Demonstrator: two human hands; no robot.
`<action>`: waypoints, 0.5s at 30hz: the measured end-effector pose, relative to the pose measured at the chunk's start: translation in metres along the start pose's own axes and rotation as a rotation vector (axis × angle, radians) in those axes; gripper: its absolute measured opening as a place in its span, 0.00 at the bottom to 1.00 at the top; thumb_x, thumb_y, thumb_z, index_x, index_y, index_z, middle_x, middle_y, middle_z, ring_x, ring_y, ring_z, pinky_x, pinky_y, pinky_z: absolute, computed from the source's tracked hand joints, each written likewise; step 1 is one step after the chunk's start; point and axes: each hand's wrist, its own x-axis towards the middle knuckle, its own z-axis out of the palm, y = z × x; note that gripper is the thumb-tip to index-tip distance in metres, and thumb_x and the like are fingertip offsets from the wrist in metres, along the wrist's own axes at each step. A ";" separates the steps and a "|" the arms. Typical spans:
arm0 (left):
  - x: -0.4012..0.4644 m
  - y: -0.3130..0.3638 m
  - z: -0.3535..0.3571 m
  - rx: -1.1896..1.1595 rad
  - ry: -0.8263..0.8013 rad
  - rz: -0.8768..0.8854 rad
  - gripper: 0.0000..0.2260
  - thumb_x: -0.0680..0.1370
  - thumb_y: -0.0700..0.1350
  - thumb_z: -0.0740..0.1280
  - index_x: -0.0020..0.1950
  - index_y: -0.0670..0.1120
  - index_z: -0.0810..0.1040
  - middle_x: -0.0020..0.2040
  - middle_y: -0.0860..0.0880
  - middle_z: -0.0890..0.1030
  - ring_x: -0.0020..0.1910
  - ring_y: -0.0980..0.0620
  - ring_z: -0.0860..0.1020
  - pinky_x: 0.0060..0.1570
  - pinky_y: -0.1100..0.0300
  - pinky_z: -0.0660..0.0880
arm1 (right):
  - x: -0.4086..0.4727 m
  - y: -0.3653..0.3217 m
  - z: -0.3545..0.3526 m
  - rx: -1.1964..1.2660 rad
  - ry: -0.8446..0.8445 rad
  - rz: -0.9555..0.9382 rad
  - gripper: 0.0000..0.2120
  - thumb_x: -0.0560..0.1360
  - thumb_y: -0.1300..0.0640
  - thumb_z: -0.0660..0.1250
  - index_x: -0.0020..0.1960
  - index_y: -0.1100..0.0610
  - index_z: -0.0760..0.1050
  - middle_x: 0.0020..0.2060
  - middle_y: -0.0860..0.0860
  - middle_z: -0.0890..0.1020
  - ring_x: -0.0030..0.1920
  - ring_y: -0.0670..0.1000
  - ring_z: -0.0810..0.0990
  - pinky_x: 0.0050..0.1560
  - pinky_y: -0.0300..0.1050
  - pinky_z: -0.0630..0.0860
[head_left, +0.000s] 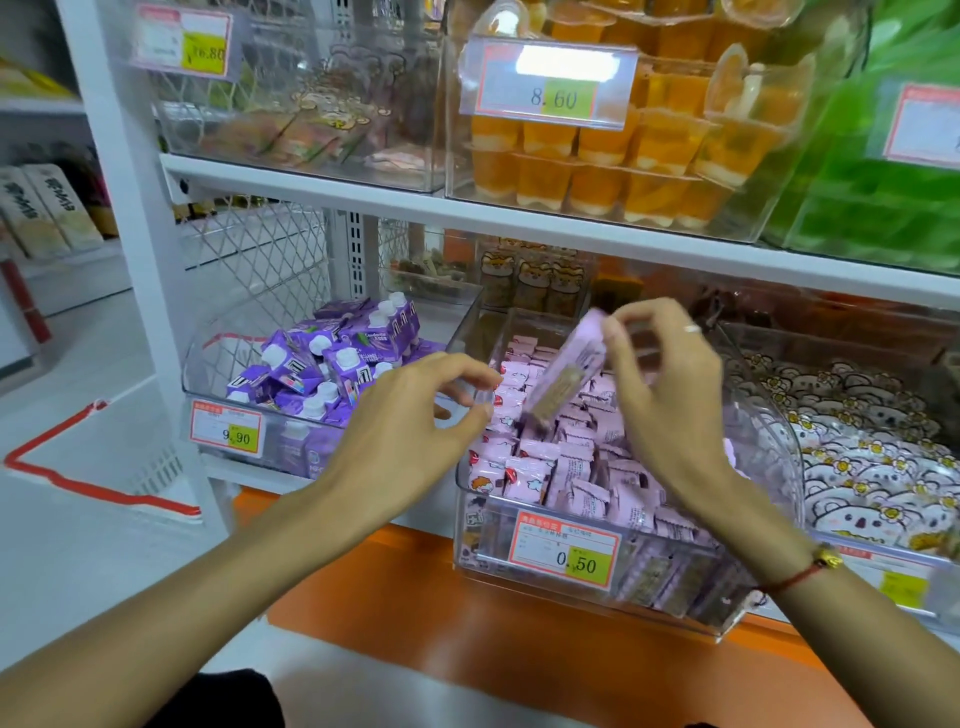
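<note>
My right hand (660, 384) pinches the upper end of a long pink snack packet (566, 374), holding it tilted above a clear bin (675, 618) full of small pink wrapped snacks (571, 467). That bin carries a 0.50 price tag (563, 556). My left hand (410, 415) hovers at the bin's left rim with its fingers loosely curled; whether they touch the rim is unclear. It holds nothing that I can see.
A clear bin of purple drink cartons (322, 364) sits to the left, a bin of white cartoon-print packets (872, 457) to the right. Orange jelly cups (613, 156) fill the shelf above. An orange ledge (467, 613) runs below the bins.
</note>
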 end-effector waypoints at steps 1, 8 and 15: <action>-0.001 0.002 0.002 -0.056 0.016 -0.001 0.09 0.74 0.47 0.71 0.52 0.57 0.79 0.48 0.60 0.81 0.47 0.63 0.78 0.49 0.58 0.78 | 0.001 -0.004 -0.006 0.066 0.080 0.036 0.03 0.79 0.58 0.62 0.47 0.54 0.71 0.39 0.49 0.77 0.37 0.44 0.75 0.37 0.31 0.71; -0.005 0.017 0.010 -0.140 0.016 0.156 0.19 0.71 0.51 0.73 0.60 0.57 0.74 0.55 0.61 0.77 0.54 0.63 0.75 0.51 0.69 0.71 | -0.007 -0.025 -0.018 0.749 0.016 0.726 0.08 0.80 0.59 0.60 0.49 0.62 0.75 0.38 0.52 0.82 0.34 0.44 0.81 0.36 0.33 0.77; 0.004 0.027 -0.002 -0.922 -0.311 -0.653 0.20 0.65 0.59 0.71 0.48 0.46 0.78 0.46 0.49 0.85 0.38 0.60 0.82 0.33 0.65 0.78 | -0.007 -0.020 -0.023 0.853 -0.339 0.876 0.16 0.73 0.39 0.64 0.55 0.47 0.78 0.48 0.46 0.83 0.42 0.45 0.83 0.37 0.36 0.78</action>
